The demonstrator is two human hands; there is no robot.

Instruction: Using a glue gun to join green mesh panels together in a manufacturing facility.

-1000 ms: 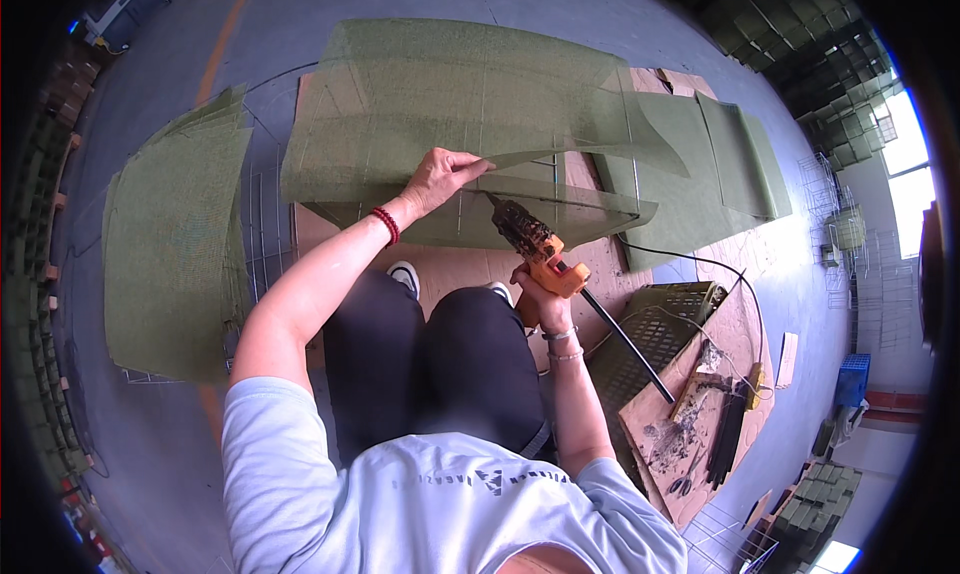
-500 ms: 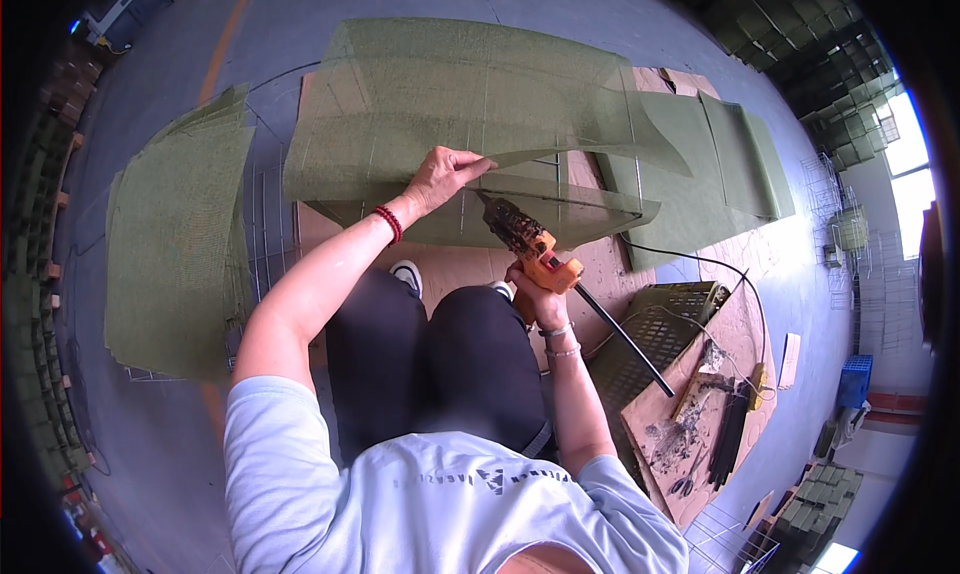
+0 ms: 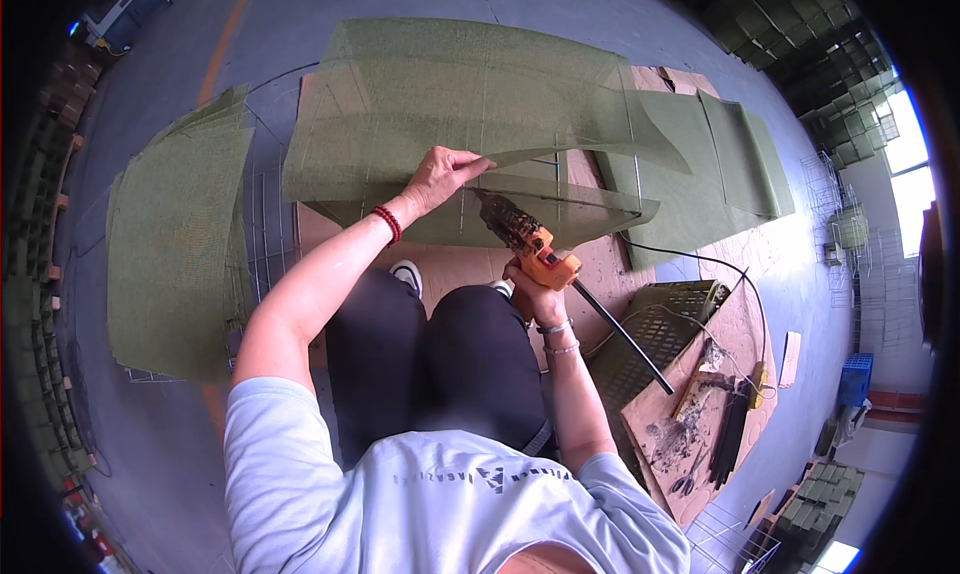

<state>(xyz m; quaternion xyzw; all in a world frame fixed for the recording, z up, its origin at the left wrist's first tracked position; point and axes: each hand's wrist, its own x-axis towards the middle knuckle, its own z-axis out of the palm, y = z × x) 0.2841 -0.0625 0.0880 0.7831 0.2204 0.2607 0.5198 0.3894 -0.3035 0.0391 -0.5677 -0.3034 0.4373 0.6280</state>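
A sheet of green mesh fabric [image 3: 450, 84] lies over a wire frame [image 3: 634, 154] in front of me. My left hand [image 3: 443, 177] pinches the near edge of the mesh between thumb and fingers and lifts it up. In my right hand [image 3: 537, 296] is an orange glue gun [image 3: 545, 259], gripped by its handle. Dark residue coats the front of the gun, and its nozzle points up and left, close beneath the lifted edge. A long black glue stick [image 3: 625, 336] sticks out of its back. Whether the nozzle touches the mesh, I cannot tell.
Stacked green mesh sheets [image 3: 175, 254] lie on a wire frame at the left; more mesh [image 3: 690, 174] lies at the right. Cardboard [image 3: 440, 264] covers the floor. By my right arm stands a green crate [image 3: 640, 344], beside a board with black glue sticks [image 3: 733, 439] and scissors [image 3: 685, 484]. A cable [image 3: 690, 258] trails right.
The glue gun has shifted very slightly to the left with my right hand. My left hand keeps its pinch on the mesh edge.
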